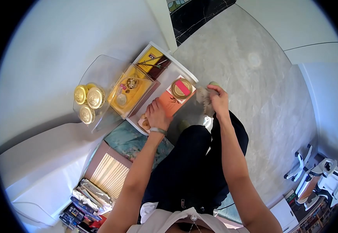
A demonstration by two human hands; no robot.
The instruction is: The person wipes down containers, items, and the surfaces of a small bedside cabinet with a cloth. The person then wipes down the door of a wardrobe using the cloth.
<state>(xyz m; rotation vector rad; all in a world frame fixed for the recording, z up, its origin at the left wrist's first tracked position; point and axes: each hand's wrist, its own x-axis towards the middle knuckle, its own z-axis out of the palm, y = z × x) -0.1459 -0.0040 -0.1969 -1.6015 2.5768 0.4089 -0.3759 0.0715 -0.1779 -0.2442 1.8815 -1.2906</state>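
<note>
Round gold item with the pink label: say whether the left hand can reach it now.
Likely yes: the left hand is close by, near the orange packet, and nothing covers the round gold item.

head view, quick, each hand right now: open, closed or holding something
Left hand: fingers bent, by the orange packet in the drawer; grip can't be told.
Right hand: fingers curled at a grey-brown item; hold can't be told.

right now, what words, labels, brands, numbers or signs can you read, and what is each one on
No text reads clearly.
Yellow rectangular box: dark label marks, too small.
Orange-and-white flat packet: dark marks, too blurred.
Gold round embossed discs: raised pattern, too small.
</note>
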